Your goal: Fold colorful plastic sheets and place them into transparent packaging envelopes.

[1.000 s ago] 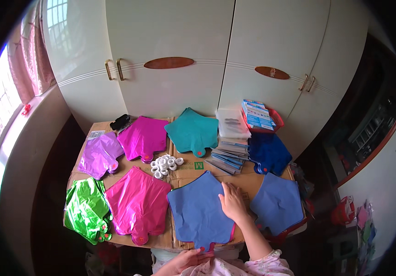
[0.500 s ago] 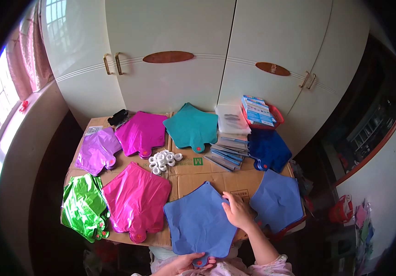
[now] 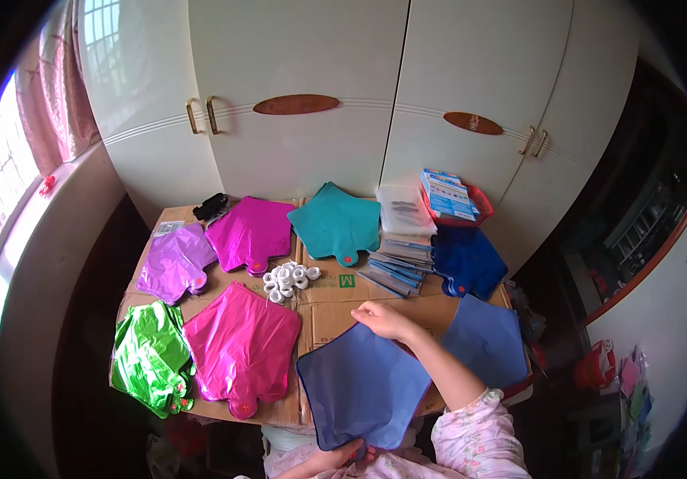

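Note:
A flat blue star-shaped foil balloon (image 3: 363, 385) lies over the table's near edge, close to me. My right hand (image 3: 383, 321) pinches its far tip, the fingers pressed together. At its near end my left hand (image 3: 342, 455) grips the short tail, thumb on top. Beyond my right forearm rests a stack of the same blue balloons (image 3: 487, 339), partly covered by the arm. A pink foil balloon stack (image 3: 241, 347) sits to the left of the held one. White ribbon rolls (image 3: 286, 281), small and several, are heaped past it.
Cardboard (image 3: 335, 302) covers the table. Green (image 3: 148, 355), lilac (image 3: 174, 263), magenta (image 3: 252, 231), teal (image 3: 335, 219) and dark blue (image 3: 469, 259) balloon stacks ring it. Flat grey-blue packets (image 3: 398, 263), clear bags (image 3: 406, 209) and a red basket (image 3: 483, 203) stand at the back right.
My right hand has moved from the balloon's right side to its far tip and closed on it. The balloon has tilted and shifted slightly right. The view has turned a little.

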Demonstrator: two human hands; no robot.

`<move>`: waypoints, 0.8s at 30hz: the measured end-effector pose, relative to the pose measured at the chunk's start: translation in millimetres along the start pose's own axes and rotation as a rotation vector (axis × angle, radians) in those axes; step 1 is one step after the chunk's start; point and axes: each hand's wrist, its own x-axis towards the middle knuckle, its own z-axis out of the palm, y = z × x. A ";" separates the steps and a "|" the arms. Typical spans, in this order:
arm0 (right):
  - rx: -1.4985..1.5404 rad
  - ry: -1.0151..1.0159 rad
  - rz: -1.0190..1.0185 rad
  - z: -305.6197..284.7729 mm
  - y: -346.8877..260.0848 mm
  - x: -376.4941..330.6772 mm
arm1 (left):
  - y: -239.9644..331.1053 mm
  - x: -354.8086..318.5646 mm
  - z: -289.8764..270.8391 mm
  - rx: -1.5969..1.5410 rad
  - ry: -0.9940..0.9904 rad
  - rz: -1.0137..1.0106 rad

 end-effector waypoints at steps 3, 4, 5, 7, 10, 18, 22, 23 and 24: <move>-0.454 -0.012 0.108 -3.8 -55.4 -11.0 | 27.5 -9.2 21.5 -0.246 0.207 -0.253; -0.492 -0.011 0.097 -2.8 -52.7 -6.6 | 25.2 -9.3 18.7 -0.399 0.138 -0.267; -0.529 -0.011 0.087 -1.9 -45.8 1.6 | 21.1 -8.7 13.5 -0.553 0.068 -0.280; -0.563 -0.003 0.084 -3.8 -41.1 7.8 | 33.9 -11.6 19.8 -0.748 -0.021 -0.321; -0.534 -0.001 0.106 -5.6 -43.2 12.1 | 44.0 -16.1 25.3 -0.870 -0.062 -0.370; -0.471 0.004 0.107 -6.7 -44.3 11.1 | 24.2 -3.4 11.3 -0.834 0.008 -0.394; -0.470 0.014 0.090 -4.8 -43.7 14.1 | 38.6 -6.9 23.2 -0.822 0.085 -0.379; -0.432 0.007 0.095 -4.0 -48.2 12.2 | 30.1 -4.2 16.3 -0.890 0.073 -0.384; -0.396 0.008 0.108 -5.8 -52.2 8.9 | 28.2 -1.9 14.2 -0.954 0.054 -0.396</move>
